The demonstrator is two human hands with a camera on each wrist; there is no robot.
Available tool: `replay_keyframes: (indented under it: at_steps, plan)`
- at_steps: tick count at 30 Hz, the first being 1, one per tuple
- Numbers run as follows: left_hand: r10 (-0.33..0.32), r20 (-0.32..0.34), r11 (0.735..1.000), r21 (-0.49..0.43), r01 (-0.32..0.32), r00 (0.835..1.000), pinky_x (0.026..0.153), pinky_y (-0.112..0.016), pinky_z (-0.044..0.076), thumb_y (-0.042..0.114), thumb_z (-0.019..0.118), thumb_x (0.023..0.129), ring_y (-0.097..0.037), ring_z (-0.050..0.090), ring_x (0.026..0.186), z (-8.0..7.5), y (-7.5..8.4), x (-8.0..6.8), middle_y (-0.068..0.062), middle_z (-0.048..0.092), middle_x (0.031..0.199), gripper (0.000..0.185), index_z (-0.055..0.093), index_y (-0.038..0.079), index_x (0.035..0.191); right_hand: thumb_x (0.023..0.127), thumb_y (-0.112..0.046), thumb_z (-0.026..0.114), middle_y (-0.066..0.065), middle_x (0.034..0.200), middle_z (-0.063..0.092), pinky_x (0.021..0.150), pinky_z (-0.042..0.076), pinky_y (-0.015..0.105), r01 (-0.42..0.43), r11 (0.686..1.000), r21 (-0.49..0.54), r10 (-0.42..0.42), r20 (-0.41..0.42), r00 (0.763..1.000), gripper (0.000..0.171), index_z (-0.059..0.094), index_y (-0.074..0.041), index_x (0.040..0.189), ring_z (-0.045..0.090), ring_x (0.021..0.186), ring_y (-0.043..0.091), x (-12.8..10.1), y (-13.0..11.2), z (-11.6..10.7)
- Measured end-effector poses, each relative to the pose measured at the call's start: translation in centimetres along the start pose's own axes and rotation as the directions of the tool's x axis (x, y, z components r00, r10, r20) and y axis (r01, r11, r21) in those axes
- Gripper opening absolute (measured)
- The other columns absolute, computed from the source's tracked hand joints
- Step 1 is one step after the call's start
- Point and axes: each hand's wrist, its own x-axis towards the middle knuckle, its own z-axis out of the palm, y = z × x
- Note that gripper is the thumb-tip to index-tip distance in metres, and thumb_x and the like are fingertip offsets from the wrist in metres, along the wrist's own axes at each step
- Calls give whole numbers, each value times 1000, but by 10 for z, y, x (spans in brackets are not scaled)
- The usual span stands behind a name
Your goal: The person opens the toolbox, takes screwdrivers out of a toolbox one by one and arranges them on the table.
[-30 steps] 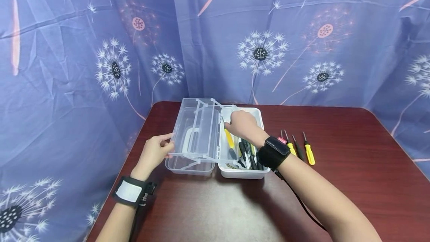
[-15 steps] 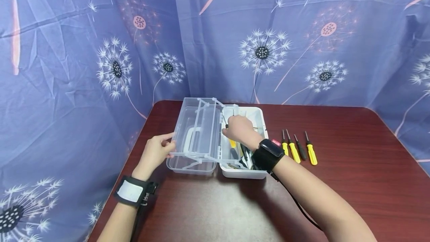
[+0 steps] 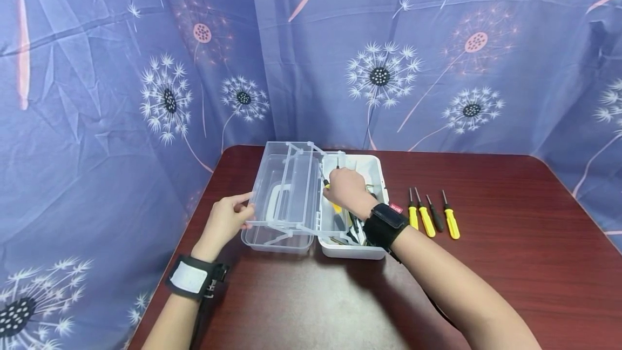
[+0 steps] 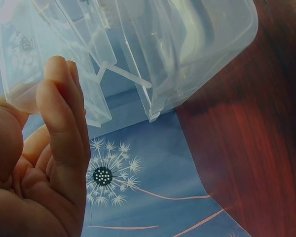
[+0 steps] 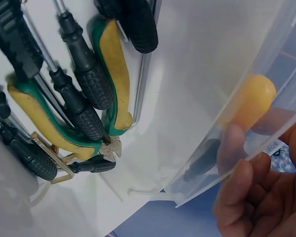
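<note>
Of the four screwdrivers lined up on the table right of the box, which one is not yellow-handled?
The third from the left, the black-handled screwdriver; the other three screwdrivers have yellow handles.

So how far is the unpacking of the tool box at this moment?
Four screwdrivers already lie in a row on the table, right of the open tool box. The left hand holds the clear lid tray aside, while the right hand grips a yellow-handled screwdriver inside the box. Pliers and several black-handled tools remain in it.
</note>
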Motion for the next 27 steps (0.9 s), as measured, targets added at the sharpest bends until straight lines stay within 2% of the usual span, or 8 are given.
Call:
replay_keyframes:
  at_steps: [2, 9, 14, 21, 27]
  plan:
    - [-2, 1, 1000, -3, 2, 1000, 52, -20, 51, 16, 59, 90, -13, 67, 55, 0, 0, 0, -12, 72, 74, 42, 59, 6, 131, 85, -31, 64, -2, 55, 34, 42, 31, 28, 8, 1000, -4, -9, -15, 1000, 44, 34, -18, 55, 43, 51, 16, 0, 0, 2]
    - [-12, 2, 1000, -2, 12, 1000, 52, -20, 51, 17, 59, 90, -12, 67, 55, 0, 0, 0, -12, 73, 75, 42, 60, 7, 131, 83, -28, 63, -3, 54, 33, 42, 29, 27, 34, 999, -23, -35, -36, 999, 42, 33, -18, 54, 40, 51, 15, -1, 0, 4]
    - [-14, -1, 1000, -8, 14, 1000, 52, -19, 51, 16, 59, 90, -13, 67, 55, 0, 0, 0, -13, 72, 74, 41, 60, 6, 130, 83, -29, 65, -3, 53, 31, 42, 27, 26, 24, 1000, -13, -25, -34, 999, 44, 33, -18, 54, 38, 49, 14, -1, 1, 4]
    - [-17, 0, 1000, 0, 17, 1000, 53, -19, 52, 15, 60, 90, -8, 66, 54, 0, 0, 0, -11, 71, 72, 41, 60, 7, 130, 83, -32, 66, -4, 54, 33, 42, 28, 27, -9, 1000, 6, 9, -14, 1000, 44, 34, -18, 55, 40, 50, 15, 1, 2, 6]
    - [-10, 2, 1000, -3, 10, 1000, 53, -20, 51, 16, 60, 90, -13, 68, 55, 0, 1, -1, -11, 71, 72, 42, 60, 7, 131, 80, -32, 68, -3, 56, 37, 42, 32, 28, -13, 1000, 10, 14, -39, 999, 43, 35, -19, 54, 44, 53, 16, 1, 3, 4]
